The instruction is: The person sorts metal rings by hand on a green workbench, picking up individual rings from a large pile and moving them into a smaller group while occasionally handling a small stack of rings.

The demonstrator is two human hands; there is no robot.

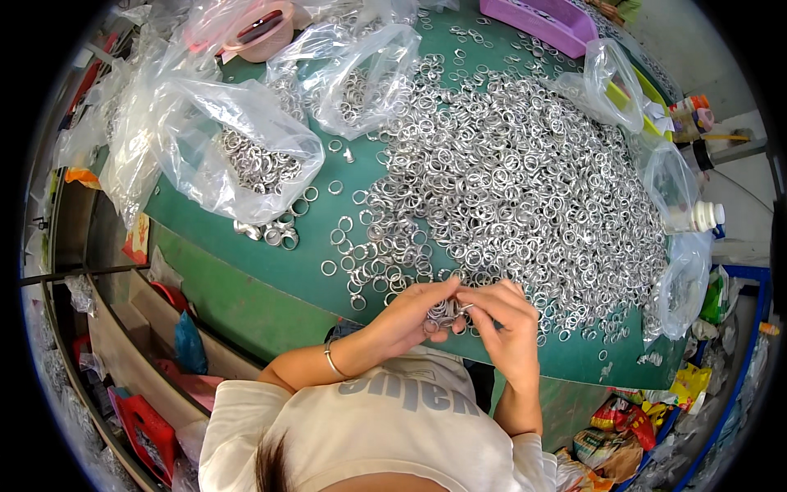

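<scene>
A wide heap of silver metal rings [525, 172] covers much of the green table [254, 254]. At the table's near edge, my left hand [414, 312] is cupped round a small bunch of rings [443, 315]. My right hand [502, 318] meets it there, thumb and fingers pinching a ring [466, 309] at the side of the bunch. Fingers partly hide how many rings lie in the left palm. Loose rings [352, 262] are scattered just beyond my left hand.
Clear plastic bags with rings [258, 164] stand at the left and back. A pink bowl [261, 37] and a purple basket [545, 20] sit at the far side. A white-capped bottle [697, 216] is at the right edge. Shelving [139, 320] flanks the left.
</scene>
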